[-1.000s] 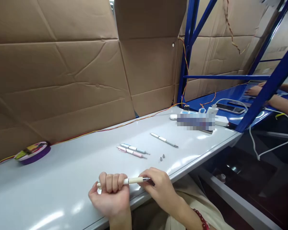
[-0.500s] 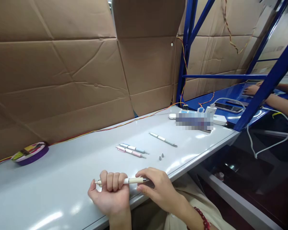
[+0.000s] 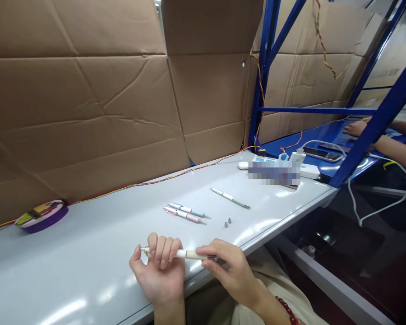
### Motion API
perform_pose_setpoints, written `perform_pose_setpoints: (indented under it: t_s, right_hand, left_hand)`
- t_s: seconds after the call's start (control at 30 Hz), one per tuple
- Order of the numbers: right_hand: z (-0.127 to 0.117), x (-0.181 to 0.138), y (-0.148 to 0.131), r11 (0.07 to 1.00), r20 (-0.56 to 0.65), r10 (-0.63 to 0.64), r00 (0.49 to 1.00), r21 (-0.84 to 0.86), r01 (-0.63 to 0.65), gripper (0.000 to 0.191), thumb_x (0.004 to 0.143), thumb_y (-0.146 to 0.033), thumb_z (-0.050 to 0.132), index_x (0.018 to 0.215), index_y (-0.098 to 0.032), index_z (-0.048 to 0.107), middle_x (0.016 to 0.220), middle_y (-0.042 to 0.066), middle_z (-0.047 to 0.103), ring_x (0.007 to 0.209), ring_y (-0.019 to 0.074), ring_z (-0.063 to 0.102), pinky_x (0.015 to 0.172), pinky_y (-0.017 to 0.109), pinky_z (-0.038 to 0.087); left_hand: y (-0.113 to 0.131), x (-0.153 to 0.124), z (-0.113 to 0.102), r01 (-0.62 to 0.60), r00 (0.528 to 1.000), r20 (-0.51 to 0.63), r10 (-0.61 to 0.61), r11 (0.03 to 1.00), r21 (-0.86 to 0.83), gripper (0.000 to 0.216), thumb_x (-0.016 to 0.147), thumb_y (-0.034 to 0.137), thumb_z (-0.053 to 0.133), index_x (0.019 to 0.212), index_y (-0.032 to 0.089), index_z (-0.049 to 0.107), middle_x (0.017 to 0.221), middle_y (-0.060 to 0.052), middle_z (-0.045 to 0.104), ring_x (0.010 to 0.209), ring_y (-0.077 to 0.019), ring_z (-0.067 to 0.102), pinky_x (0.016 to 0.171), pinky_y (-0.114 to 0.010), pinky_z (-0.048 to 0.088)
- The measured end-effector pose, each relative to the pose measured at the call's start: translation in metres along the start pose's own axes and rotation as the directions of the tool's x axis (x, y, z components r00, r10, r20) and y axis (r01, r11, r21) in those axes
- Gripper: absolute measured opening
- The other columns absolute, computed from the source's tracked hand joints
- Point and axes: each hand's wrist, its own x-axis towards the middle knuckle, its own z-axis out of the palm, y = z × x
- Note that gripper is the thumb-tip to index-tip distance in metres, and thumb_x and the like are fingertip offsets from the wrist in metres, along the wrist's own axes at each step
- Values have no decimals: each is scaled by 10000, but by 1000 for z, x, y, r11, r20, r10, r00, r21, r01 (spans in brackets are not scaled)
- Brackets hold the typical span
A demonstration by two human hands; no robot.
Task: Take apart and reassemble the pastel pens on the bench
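In the head view, your left hand (image 3: 164, 275) is palm up above the front edge of the white surface (image 3: 88, 253), its fingers curled around a cream-and-white pen (image 3: 191, 254), thumb at the button end. Your right hand (image 3: 235, 273) pinches the same pen near its metal tip, its fingers closed on the barrel. The pen lies nearly level between both hands, clear of the surface.

Beyond your hands, around the middle of the surface, a blue-and-white pen (image 3: 189, 210) and a pink-and-white pen (image 3: 186, 215) lie side by side. Right of them, towards the front edge, stand two small metal cones (image 3: 226, 224). A grey-and-white pen (image 3: 230, 197) lies farther back. A purple-sided tape roll (image 3: 47, 221) sits by the back edge, at left; white plugs (image 3: 297, 156) cluster near the right end.
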Motion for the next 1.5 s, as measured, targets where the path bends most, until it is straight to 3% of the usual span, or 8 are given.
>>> perform_pose_setpoints:
  t_s: [0.1,0.23,0.4,0.67,0.9,1.13,1.33,1.5]
  right_hand:
    - [-4,-2,2,999,-132,-4,991,-45,-2,167,866,-234,533,984,-209,648,796,34,690,673,145,611,630,259,501]
    - [-24,-4,12,986,-349,102,932,-88,-140,149,857,-264,545,933,-212,662,812,35,689,667,160,643,615,269,524]
    - [-58,-3,36,922,-590,65,805,-273,-274,177,849,-305,555,956,-206,655,926,52,676,793,190,642,721,314,521]
    - [-79,6,51,678,-398,40,917,-663,-317,275,874,-305,481,1095,-188,595,1155,106,570,1069,260,496,888,441,434]
    - [-23,26,22,696,-92,34,995,-712,-89,194,864,-167,481,996,-202,620,1003,75,618,954,246,511,804,395,425]
    - [13,51,8,461,-21,211,977,-879,-118,75,806,-183,583,840,-204,646,839,82,598,857,263,493,674,386,374]
    - [12,54,15,449,-49,214,976,-882,-143,108,815,-137,571,794,-204,653,873,74,586,836,242,489,643,354,361]
    - [2,42,14,546,-54,170,984,-826,-140,64,827,-201,579,821,-222,639,966,53,576,854,222,483,667,344,365]
  left_hand:
    - [-2,0,2,90,995,-49,-88,995,41,218,747,259,470,593,187,333,475,74,327,434,-73,415,505,-208,431]
    - [-4,3,2,-11,977,-210,32,995,104,81,734,260,478,698,194,449,697,16,527,718,-128,560,749,-301,481]
    - [-5,5,0,-78,941,-316,119,987,139,24,744,202,473,750,194,495,794,2,529,753,-119,548,706,-266,470]
    - [-6,5,-1,-36,968,-240,73,988,153,48,728,172,477,694,187,448,674,32,427,566,-93,447,529,-220,414]
    - [-5,4,-2,-70,956,-270,117,982,176,31,717,185,487,716,189,456,728,19,449,575,-91,443,523,-214,403]
    - [-8,1,4,-143,963,-166,212,925,352,64,721,233,522,699,197,473,760,23,450,592,-95,433,535,-216,410]
    - [5,-6,14,-293,922,8,388,683,669,115,694,270,619,728,210,526,924,29,470,695,-100,457,601,-200,437]
    - [21,-6,14,-367,836,286,469,88,926,151,688,328,653,777,229,582,949,-15,512,963,-189,467,764,-253,413]
